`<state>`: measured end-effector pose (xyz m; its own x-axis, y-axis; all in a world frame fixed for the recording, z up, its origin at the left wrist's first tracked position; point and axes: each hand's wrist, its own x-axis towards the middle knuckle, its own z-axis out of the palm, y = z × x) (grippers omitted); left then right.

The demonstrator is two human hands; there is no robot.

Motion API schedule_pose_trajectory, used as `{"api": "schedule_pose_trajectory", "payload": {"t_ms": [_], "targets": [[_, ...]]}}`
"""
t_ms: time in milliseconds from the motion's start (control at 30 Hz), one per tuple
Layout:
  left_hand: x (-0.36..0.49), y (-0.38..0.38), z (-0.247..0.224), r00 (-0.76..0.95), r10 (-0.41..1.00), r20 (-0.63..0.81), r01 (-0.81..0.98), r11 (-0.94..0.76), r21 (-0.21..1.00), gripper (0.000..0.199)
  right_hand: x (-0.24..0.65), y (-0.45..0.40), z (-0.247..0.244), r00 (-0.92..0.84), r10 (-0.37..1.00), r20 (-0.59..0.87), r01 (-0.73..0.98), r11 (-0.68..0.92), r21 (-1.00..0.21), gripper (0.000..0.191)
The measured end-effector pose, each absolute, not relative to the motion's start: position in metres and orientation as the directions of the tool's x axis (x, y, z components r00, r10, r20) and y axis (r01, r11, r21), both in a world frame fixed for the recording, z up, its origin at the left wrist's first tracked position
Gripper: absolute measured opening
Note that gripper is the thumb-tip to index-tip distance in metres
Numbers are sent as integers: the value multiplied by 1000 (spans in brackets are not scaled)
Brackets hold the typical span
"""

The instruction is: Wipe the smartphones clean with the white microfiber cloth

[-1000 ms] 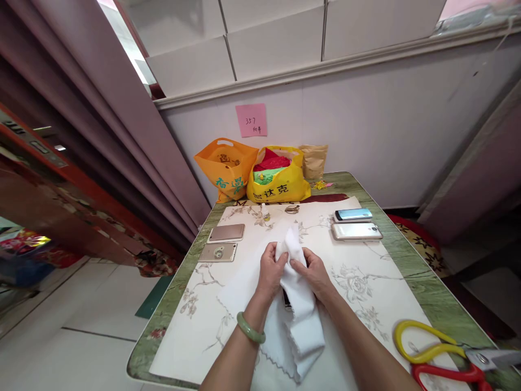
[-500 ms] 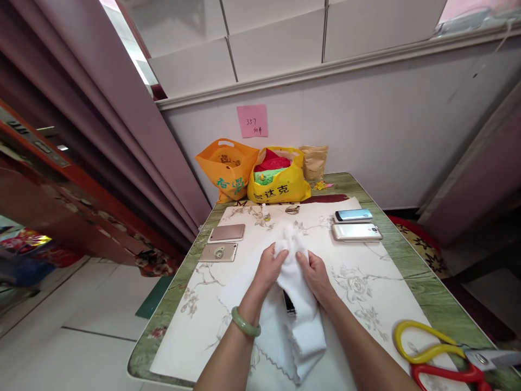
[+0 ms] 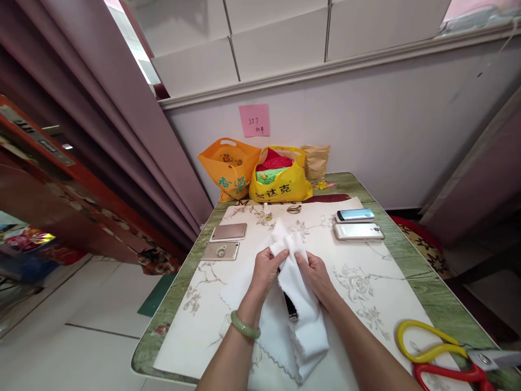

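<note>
My left hand [image 3: 264, 270] and my right hand [image 3: 315, 274] both pinch a white cloth [image 3: 303, 315] with a zigzag edge, holding it over the middle of the table. A dark phone [image 3: 290, 306] peeks out from under the cloth between my hands, mostly wrapped. A green bangle [image 3: 244, 326] sits on my left wrist. Another part of the white cloth lies flat on the floral sheet [image 3: 366, 282] below.
Two phones [image 3: 223, 241] lie at the left, two more phones [image 3: 358, 224] at the right. An orange bag [image 3: 228, 168], a yellow bag [image 3: 280, 176] and a brown pouch [image 3: 316, 161] stand against the wall. Yellow and red scissors [image 3: 439, 353] lie at the front right. A small bottle [image 3: 267, 212] stands mid-back.
My hands shifted slightly on the cloth, rubbing it over the wrapped phone. The cloth's top fold has moved a little left; more of the dark phone shows.
</note>
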<state>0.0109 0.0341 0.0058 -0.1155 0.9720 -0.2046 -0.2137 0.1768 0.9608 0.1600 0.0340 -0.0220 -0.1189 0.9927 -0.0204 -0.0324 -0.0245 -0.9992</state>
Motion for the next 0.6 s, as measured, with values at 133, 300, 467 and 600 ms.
{"api": "schedule_pose_trajectory", "payload": {"t_ms": [133, 300, 467, 600], "targets": [[12, 31, 3, -79, 975, -208, -275, 179, 945, 39, 160, 35, -26, -89, 995, -36, -73, -42, -996, 49], [3, 21, 6, 19, 970, -243, -366, 233, 901, 54, 165, 35, -22, -206, 978, -16, -45, -26, -999, 43], [9, 23, 3, -49, 967, -249, -305, 223, 926, 49, 165, 35, -22, -239, 971, -2, -57, -17, -998, 45], [16, 28, -2, -163, 961, -223, -245, 179, 953, 40, 163, 34, -24, -101, 995, 1, -1, 1, -1000, 46]]}}
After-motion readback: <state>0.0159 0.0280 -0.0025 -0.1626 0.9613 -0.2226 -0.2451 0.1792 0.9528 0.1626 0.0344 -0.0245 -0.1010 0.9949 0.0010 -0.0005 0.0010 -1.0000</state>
